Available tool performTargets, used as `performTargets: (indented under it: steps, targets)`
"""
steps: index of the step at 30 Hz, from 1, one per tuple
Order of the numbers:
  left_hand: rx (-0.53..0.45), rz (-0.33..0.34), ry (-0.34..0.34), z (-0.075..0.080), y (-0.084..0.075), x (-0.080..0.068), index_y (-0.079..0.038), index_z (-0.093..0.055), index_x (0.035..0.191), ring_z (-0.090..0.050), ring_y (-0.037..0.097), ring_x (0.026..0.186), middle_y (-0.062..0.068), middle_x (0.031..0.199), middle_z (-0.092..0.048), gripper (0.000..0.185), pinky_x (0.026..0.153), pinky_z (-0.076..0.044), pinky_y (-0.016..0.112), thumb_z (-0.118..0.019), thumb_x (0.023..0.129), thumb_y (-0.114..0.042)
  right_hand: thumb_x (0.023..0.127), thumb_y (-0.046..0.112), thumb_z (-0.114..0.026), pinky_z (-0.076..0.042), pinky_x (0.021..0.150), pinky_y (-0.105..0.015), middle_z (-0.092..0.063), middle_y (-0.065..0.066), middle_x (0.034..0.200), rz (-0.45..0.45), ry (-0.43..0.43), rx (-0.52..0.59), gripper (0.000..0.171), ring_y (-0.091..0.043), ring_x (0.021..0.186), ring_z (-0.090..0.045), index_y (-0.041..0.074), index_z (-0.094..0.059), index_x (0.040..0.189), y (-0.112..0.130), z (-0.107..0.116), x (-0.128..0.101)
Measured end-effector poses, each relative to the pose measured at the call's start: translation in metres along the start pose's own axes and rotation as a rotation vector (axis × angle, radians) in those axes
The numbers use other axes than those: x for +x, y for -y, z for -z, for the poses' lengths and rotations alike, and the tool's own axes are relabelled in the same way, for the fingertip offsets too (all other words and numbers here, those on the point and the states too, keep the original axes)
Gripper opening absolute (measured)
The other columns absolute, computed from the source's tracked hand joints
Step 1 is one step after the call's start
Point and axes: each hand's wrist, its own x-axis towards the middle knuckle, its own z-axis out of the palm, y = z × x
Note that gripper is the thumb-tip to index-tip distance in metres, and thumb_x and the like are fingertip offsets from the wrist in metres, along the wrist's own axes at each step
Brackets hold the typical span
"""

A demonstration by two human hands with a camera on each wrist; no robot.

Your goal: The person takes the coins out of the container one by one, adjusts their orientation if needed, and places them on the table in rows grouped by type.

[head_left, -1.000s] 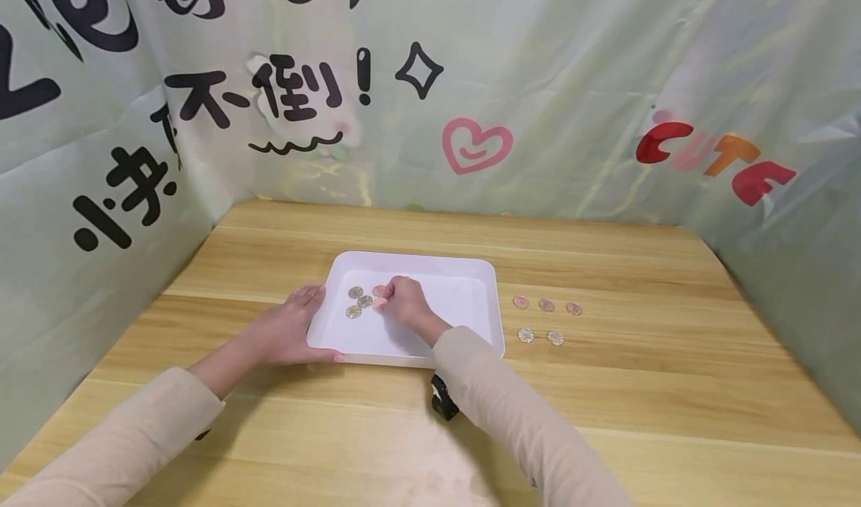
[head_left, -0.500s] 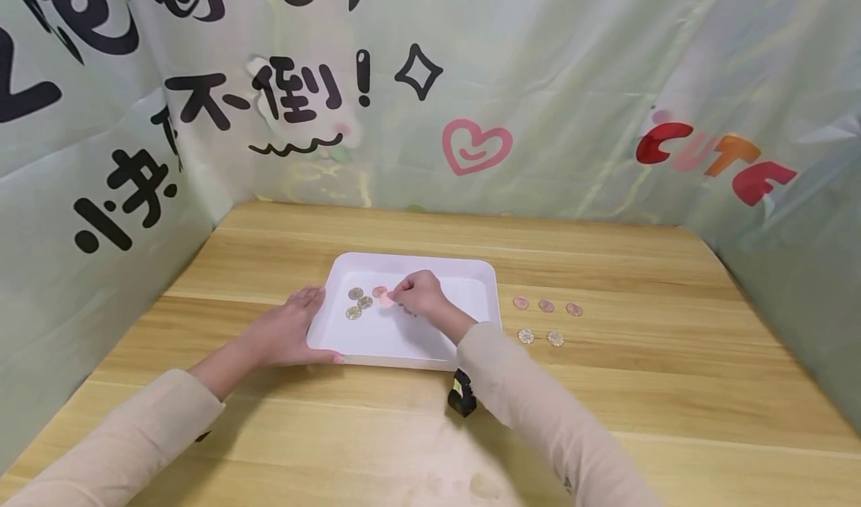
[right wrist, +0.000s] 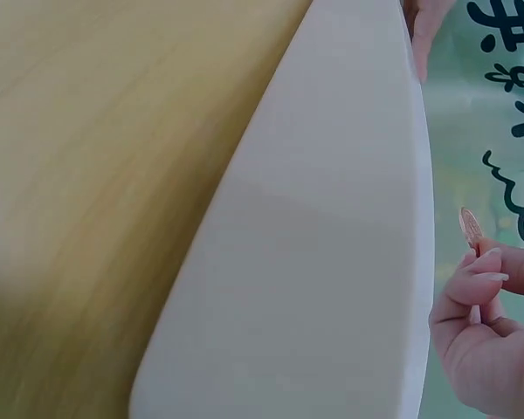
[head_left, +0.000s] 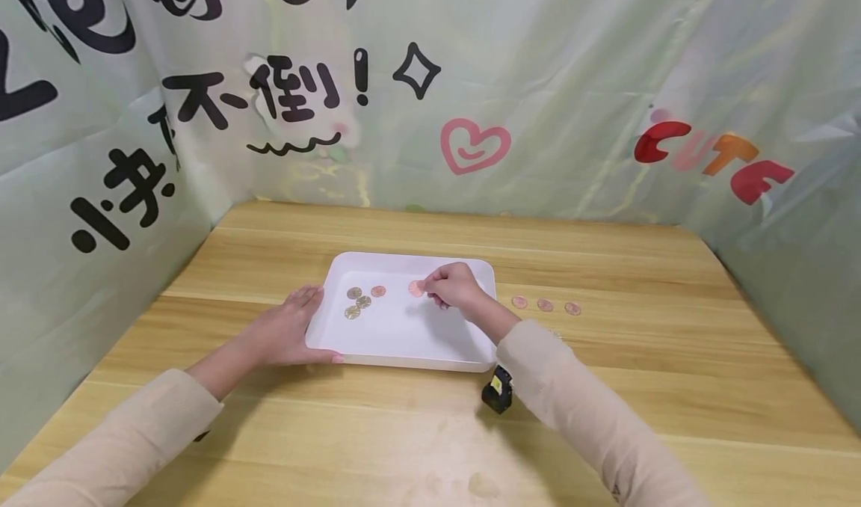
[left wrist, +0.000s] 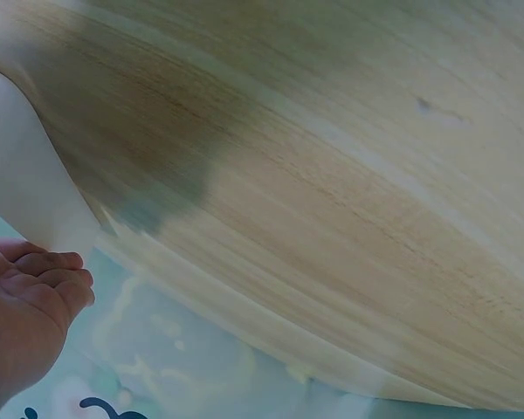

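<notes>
My right hand [head_left: 457, 286] pinches a copper coin [head_left: 416, 289] between thumb and fingertips above the white tray [head_left: 403, 348]. In the right wrist view the coin [right wrist: 471, 225] stands edge-up from the fingertips. My left hand [head_left: 289, 331] rests against the tray's near left corner, thumb along the front side, fingers fairly straight along the left side. Left of the pinched coin, on the tray floor, lie another copper coin [head_left: 378, 292] and three brass-coloured coins [head_left: 364, 302]. The left wrist view catches only that hand's fingers [left wrist: 61, 279] beside the tray wall.
Right of the tray, three copper coins [head_left: 545, 305] lie in a row on the wooden table [head_left: 377, 432]. A paler coin [head_left: 556, 336] shows partly behind the right sleeve. A black device [head_left: 498, 391] hangs at the right wrist. Printed cloth [head_left: 572, 118] walls in the table.
My right hand has drawn a copper coin rightward, away from the other coins in the tray. The right sleeve now covers most of the paler coins on the table. My left hand stays put.
</notes>
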Motion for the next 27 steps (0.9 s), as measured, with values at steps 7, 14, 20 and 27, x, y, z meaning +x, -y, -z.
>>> performTargets:
  steps: [7,14,20,27]
  targets:
    - [-0.005,-0.005,-0.01,-0.001,0.001,-0.001,0.015,-0.031,0.137,-0.032,0.049,0.131,0.032,0.142,-0.035,0.11,0.1,-0.037,0.057,-0.066,0.069,-0.064,0.087,0.008,-0.061,-0.039,0.048,-0.016,-0.053,-0.002,0.062,0.005,-0.019,0.016,0.013,-0.007,0.049,-0.042,-0.005,-0.063,0.086,-0.009,0.016,-0.007]
    - [-0.011,-0.006,-0.019,-0.001,0.001,-0.001,0.015,-0.031,0.136,-0.033,0.049,0.13,0.032,0.141,-0.035,0.109,0.099,-0.038,0.057,-0.067,0.068,-0.063,0.088,0.01,-0.06,-0.037,0.049,-0.017,-0.052,0.0,0.064,0.001,-0.035,0.051,0.014,-0.006,0.052,-0.042,-0.004,-0.061,0.089,-0.016,0.034,-0.016]
    - [-0.012,-0.003,-0.005,-0.001,0.001,-0.001,0.015,-0.031,0.137,-0.031,0.049,0.131,0.032,0.141,-0.035,0.11,0.101,-0.037,0.057,-0.067,0.069,-0.063,0.091,0.011,-0.057,-0.037,0.05,-0.017,-0.05,0.002,0.066,0.021,-0.023,0.099,0.013,-0.006,0.053,-0.042,-0.002,-0.057,0.087,-0.024,0.057,-0.023]
    - [-0.006,0.002,-0.007,-0.001,0.001,0.0,0.014,-0.031,0.137,-0.032,0.048,0.131,0.031,0.142,-0.035,0.111,0.099,-0.039,0.056,-0.066,0.068,-0.064,0.091,0.012,-0.056,-0.039,0.052,-0.018,-0.051,0.003,0.067,0.033,-0.049,0.083,0.014,-0.005,0.055,-0.042,-0.001,-0.055,0.085,-0.035,0.084,-0.032]
